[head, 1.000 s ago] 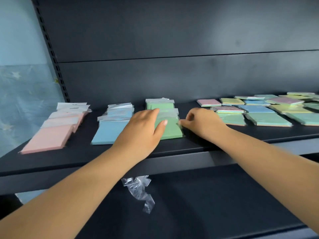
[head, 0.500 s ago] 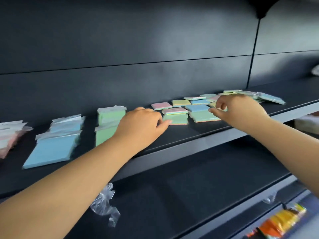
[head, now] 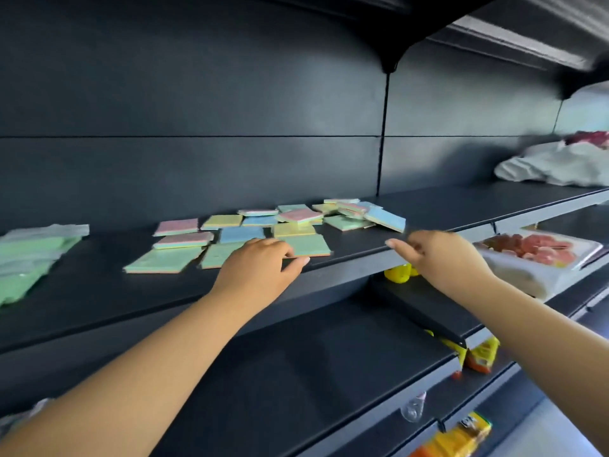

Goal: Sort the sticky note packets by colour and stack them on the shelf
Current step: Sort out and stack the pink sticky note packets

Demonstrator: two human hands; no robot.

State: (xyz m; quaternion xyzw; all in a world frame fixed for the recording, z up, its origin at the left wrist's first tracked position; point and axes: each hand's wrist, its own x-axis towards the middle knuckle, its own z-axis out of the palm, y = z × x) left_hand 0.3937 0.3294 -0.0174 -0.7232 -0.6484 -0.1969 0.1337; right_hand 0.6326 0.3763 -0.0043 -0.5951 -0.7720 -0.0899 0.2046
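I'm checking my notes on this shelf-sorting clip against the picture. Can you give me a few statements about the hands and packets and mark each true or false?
1. The right hand holds a blue packet. False: it holds nothing and reaches over the shelf edge.
2. The left hand rests over the near green packets. True.
3. The loose packets on the shelf are all one colour. False: pink, yellow, blue and green are mixed.
4. A stack of green wrapped packets lies at the far left. True.
5. The blue packet at the pile's right end lies tilted. True.
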